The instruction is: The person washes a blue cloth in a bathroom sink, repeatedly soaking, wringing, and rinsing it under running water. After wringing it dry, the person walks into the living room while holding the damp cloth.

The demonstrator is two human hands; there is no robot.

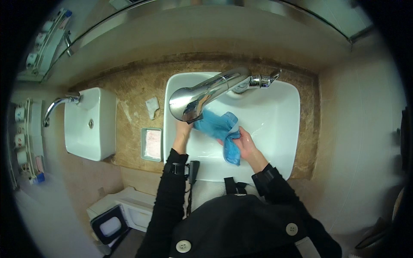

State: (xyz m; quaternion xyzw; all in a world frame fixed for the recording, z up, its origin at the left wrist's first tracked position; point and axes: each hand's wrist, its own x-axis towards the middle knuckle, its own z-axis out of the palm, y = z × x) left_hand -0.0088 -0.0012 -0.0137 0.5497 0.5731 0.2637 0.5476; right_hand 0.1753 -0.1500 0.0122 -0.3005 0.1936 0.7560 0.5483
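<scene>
A wet-looking blue cloth (216, 127) with a pale band spans my two hands over the white rectangular sink (274, 122). My right hand (246, 143) grips it near the band, and a loose end hangs down beside the fingers. At the cloth's other end is my left hand (184, 129), partly hidden by the chrome faucet (206, 93); the cloth runs to its covered fingers. The faucet's broad head reaches over the left side of the sink, and its lever (271, 79) points right.
Left of the sink, a soap dish (151, 144) with a pale pink bar and a whitish broken piece (152, 108) lie on the brown stone counter (132, 96). Farther left stands a small white basin (90, 138) with a curved tap (58, 104). A white bin-like container (129, 206) is below.
</scene>
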